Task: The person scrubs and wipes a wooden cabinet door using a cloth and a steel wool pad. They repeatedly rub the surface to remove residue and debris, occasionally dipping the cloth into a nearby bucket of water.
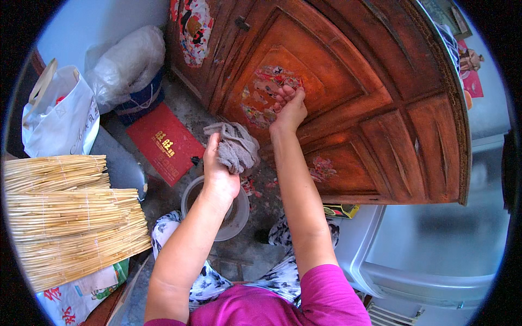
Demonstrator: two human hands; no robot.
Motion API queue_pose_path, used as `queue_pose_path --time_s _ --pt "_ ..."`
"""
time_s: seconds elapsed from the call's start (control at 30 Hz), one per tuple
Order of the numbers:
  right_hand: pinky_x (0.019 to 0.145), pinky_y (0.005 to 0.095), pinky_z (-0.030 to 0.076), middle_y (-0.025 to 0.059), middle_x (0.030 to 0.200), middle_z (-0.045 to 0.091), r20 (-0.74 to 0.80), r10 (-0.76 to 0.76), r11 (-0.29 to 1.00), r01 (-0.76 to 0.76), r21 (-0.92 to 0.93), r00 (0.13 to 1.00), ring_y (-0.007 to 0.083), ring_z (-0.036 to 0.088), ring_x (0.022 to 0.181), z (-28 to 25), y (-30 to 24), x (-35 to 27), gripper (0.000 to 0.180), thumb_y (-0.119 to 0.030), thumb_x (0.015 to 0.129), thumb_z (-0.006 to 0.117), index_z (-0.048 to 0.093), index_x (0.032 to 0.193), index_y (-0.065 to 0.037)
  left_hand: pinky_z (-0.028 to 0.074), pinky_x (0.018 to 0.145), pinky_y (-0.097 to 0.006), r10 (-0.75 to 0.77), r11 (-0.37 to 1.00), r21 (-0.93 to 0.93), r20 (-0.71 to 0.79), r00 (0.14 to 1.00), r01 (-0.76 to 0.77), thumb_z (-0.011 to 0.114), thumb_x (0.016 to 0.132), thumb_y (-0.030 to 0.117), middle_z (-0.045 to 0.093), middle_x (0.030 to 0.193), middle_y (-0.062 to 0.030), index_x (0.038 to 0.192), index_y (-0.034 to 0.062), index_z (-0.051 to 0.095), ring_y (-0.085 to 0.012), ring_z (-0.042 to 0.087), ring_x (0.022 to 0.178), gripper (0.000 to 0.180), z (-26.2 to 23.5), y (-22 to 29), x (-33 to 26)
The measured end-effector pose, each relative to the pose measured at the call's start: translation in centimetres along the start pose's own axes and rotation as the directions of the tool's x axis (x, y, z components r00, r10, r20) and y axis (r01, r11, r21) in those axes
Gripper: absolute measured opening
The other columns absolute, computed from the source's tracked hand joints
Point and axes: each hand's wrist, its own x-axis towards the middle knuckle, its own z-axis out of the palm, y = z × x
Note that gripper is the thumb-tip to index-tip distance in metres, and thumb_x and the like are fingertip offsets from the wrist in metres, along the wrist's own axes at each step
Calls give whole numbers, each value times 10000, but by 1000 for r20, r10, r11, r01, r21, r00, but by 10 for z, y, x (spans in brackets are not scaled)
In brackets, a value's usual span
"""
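A crumpled grey rag [236, 149] is in my left hand [220, 179], its fingers wrapped round it. The rag hangs in front of the wooden cabinet [340, 62], above a round pale bucket [243, 220] on the floor. My right hand [291, 111] is against the cabinet's reddish-brown door, with its fingers curled in at a torn, colourful paper picture [261, 100]. Bare patches show through that picture where paper is gone. Whatever the right fingertips pinch, if anything, is hidden. Another torn picture [197, 32] covers the door panel farther left.
On the left lie bundled straw-coloured stick mats [76, 217], near a white bag [61, 117] and wrapped clear plastic [133, 62]. A red printed card or bag [163, 142] rests on the floor. Paper scraps lie by the bucket. To the right stands a pale glossy appliance [435, 244].
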Motion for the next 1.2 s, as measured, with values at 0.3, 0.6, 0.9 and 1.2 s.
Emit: queue_pose_path --time_s 0.3,0.6,0.9,1.2 --pt "609 261 462 51 870 740 58 -95 991 100 -93 994 127 647 669 7 -8 2 454 -472 992 580 718 953 -42 493 987 -380 38 997 61 34 999 -40 421 1058 296 688 1113 -6 1134 145 642 -189 640 1066 279 -5 1 1" --pt "677 251 457 69 916 765 23 -78 990 80 -115 997 131 698 782 10 -4 4 426 -432 986 576 734 967 -37 524 906 -343 48 998 48 28 998 -49 444 1060 308 678 1056 -24 1109 105 640 -169 652 988 287 -3 7 -2" --pt "726 273 449 65 951 766 56 -50 988 57 -140 997 141 700 816 6 -3 8 476 -475 974 540 730 1003 -40 525 877 -329 55 997 48 35 998 -57 427 1063 302 668 1022 -19 1080 110 636 -157 644 961 284 1 9 -3" --pt "771 297 483 118 935 759 62 -94 990 100 -100 994 186 723 830 0 3 14 529 -487 987 526 715 989 7 535 830 -323 66 998 14 20 998 -66 449 1050 295 680 983 -15 1046 105 651 -151 657 912 277 3 10 -5"
